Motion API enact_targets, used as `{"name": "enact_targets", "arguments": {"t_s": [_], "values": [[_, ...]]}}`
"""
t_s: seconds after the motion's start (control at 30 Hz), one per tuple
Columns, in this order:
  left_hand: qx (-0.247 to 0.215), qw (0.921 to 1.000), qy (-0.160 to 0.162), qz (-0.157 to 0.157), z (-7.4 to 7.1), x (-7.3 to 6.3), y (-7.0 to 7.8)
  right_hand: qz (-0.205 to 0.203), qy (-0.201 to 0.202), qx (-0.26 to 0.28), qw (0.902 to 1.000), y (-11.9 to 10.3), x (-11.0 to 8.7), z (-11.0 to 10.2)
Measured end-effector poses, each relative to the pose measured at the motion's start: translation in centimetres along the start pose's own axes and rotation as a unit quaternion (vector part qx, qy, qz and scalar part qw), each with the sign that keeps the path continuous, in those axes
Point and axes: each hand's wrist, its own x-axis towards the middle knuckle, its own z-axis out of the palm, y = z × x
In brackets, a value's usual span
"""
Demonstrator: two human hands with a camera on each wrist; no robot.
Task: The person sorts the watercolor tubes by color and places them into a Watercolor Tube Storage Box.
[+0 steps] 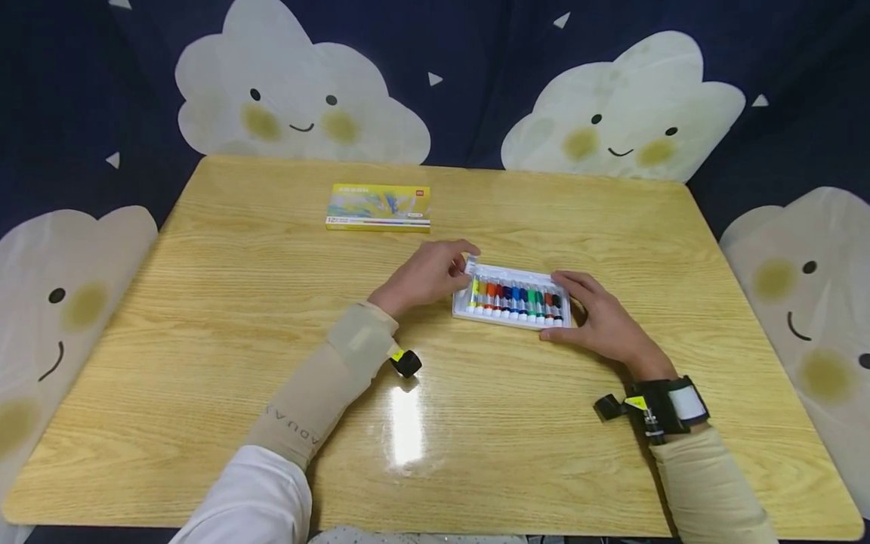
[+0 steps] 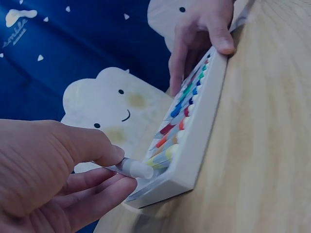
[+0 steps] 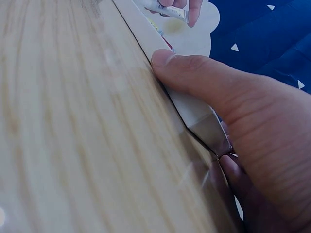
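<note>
A white tray (image 1: 511, 323) of small paint tubes (image 1: 519, 298) in several colours lies on the table. The tubes run in a row from yellow at the left to black at the right. My left hand (image 1: 430, 273) pinches a white-capped paint tube (image 2: 137, 169) between thumb and fingers, at the tray's left end, close beside the yellow tube (image 2: 163, 156). With my right hand (image 1: 601, 317) I hold the tray's right end, the thumb along its near wall and the fingers at the far side.
A yellow paint box (image 1: 378, 208) lies flat farther back, left of the tray. The wooden table (image 1: 204, 363) ends at a dark blue cloth (image 1: 469, 45) with cloud faces. Each wrist wears a small black camera, such as the left one (image 1: 408, 364).
</note>
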Motion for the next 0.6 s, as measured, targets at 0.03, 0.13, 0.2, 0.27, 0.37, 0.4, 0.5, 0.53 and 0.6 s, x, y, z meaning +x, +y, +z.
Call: {"name": "enact_targets", "arguments": {"t_s": [0.03, 0.13, 0.2, 0.27, 0.37, 0.4, 0.5, 0.53, 0.6], "values": [[0.001, 1.0000, -0.003, 0.001, 0.13, 0.03, 0.01, 0.000, 0.001, -0.001, 1.0000, -0.01, 0.00, -0.01], [0.010, 0.9998, -0.013, 0.008, 0.44, 0.04, 0.18, -0.001, 0.001, -0.003, 1.0000, -0.04, 0.00, 0.01], [0.017, 0.9997, -0.016, 0.010, 0.55, 0.03, 0.33, -0.001, 0.001, -0.002, 1.0000, -0.05, 0.01, 0.03], [0.021, 0.9996, -0.014, 0.010, 0.55, -0.06, 0.51, -0.001, 0.001, -0.003, 1.0000, -0.01, 0.04, 0.08], [0.025, 0.9996, -0.012, 0.007, 0.51, -0.18, 0.68, -0.003, 0.003, -0.003, 1.0000, 0.04, 0.04, 0.12], [0.026, 0.9996, -0.013, 0.006, 0.51, -0.22, 0.71, -0.004, 0.004, -0.004, 1.0000, 0.09, 0.04, 0.13], [0.034, 0.9993, -0.015, 0.001, 0.53, -0.28, 0.81, -0.008, 0.008, -0.006, 0.9999, 0.16, 0.07, 0.18], [0.039, 0.9991, -0.016, 0.000, 0.54, -0.28, 0.82, -0.008, 0.010, -0.007, 0.9999, 0.19, 0.10, 0.20], [0.048, 0.9987, -0.018, -0.003, 0.58, -0.26, 0.88, -0.007, 0.009, -0.010, 0.9999, 0.25, 0.14, 0.23]]}}
